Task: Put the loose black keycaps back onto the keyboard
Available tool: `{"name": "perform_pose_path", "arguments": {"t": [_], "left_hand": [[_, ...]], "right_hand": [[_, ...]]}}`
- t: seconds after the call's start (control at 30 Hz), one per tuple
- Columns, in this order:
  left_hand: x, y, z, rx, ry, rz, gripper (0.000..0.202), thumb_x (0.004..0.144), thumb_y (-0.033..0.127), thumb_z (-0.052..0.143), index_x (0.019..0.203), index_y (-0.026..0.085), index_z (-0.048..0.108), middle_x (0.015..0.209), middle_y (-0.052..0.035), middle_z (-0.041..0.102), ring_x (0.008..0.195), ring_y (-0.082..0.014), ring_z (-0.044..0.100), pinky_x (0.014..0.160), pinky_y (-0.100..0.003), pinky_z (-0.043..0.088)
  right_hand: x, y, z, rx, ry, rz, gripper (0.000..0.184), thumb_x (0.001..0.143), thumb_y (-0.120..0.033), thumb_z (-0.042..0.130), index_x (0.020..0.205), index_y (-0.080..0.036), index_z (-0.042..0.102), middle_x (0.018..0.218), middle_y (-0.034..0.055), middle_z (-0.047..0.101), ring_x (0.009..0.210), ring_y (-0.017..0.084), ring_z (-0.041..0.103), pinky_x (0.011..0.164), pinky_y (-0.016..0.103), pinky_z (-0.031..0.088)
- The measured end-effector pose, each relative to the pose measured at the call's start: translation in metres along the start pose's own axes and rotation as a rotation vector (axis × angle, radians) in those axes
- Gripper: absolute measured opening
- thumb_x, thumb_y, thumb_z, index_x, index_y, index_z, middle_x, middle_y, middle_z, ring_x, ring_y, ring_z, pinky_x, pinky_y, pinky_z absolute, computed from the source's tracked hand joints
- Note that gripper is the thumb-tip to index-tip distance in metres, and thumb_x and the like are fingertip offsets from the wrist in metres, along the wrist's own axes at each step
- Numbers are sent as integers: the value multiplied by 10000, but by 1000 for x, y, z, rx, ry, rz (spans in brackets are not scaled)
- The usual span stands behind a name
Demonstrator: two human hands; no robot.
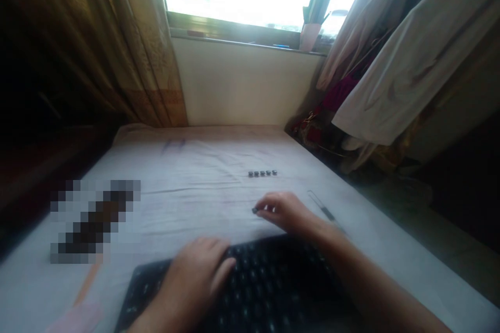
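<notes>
Keycap [255, 210] at fingertips of right hand [287, 212], beyond keyboard [273, 286]

Black keyboard [273, 281] lying flat, small dark keycap [255, 210] just beyond it, row of keycaps [262, 173] farther back

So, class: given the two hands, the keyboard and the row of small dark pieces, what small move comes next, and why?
Probably move the right hand forward and set the small dark piece at its fingertips at the end of the row of pieces on the cloth: it looks like them, and the left hand rests on the keyboard.
</notes>
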State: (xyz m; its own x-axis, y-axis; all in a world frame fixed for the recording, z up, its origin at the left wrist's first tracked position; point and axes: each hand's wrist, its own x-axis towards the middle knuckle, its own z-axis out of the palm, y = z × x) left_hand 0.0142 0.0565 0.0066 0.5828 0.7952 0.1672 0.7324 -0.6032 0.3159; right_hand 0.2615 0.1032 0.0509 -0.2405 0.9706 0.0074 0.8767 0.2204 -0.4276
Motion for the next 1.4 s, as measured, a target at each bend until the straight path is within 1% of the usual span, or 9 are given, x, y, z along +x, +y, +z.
{"name": "perform_pose_path", "arguments": {"t": [0.1,0.23,0.33,0.5,0.73,1.03,1.23,1.33,1.4], "left_hand": [[-1,3,-1,50,-2,7,239,934,321,523,1099,230,671,1036,-73,714,898,-258,670,781,-401,545],[-1,13,0,112,72,87,301,912,311,562,1190,219,628,1140,-87,693,987,-277,658,832,-419,547],[2,24,5,99,113,164,348,918,287,552,1261,240,589,1193,-77,666,1034,-269,642,862,-411,545],[8,36,14,97,84,190,412,881,249,618,1291,255,580,1203,-71,648,1048,-286,632,898,-469,542],[8,35,19,143,95,206,429,874,255,649,1297,233,580,1193,-94,651,1046,-305,629,898,-501,539],[12,38,17,159,80,209,387,877,239,642,1261,210,602,1158,-101,661,1018,-302,630,865,-469,538],[13,40,18,159,70,204,330,883,247,641,1211,215,630,1162,-103,662,1001,-291,631,857,-453,536],[13,38,14,98,37,180,322,908,288,608,1227,247,620,1173,-84,661,1024,-289,627,877,-458,524],[14,35,9,40,1,158,327,940,330,552,1258,270,599,1180,-68,663,1033,-281,628,885,-452,519]], "right_hand": [[-32,-3,-1,85,-70,-23,138,818,-194,685,917,-209,780,897,41,765,778,170,695,744,267,515],[-49,-8,3,44,-110,-81,161,820,-172,682,940,-208,784,981,57,756,867,188,696,812,279,512],[-49,-11,8,-27,-106,-128,159,826,-184,680,933,-227,790,979,48,756,870,192,692,811,278,505],[-48,-12,15,-150,-96,-162,166,872,-221,627,894,-222,791,939,52,756,854,196,684,760,273,493],[-49,-13,16,-191,-85,-178,184,893,-230,609,833,-217,782,897,40,751,794,170,671,697,245,465],[-47,-12,19,-193,-70,-195,166,893,-230,628,809,-218,770,893,22,751,793,164,667,705,244,470],[-61,-16,26,-315,-51,-316,122,896,-178,613,900,-175,734,900,63,732,806,195,644,731,284,497],[-66,-4,25,-187,15,-322,188,919,-185,564,1009,-189,729,1007,75,737,901,199,660,796,293,518],[-62,11,19,-45,79,-261,237,936,-202,524,1046,-201,733,1051,71,740,931,183,678,837,283,523]]}}
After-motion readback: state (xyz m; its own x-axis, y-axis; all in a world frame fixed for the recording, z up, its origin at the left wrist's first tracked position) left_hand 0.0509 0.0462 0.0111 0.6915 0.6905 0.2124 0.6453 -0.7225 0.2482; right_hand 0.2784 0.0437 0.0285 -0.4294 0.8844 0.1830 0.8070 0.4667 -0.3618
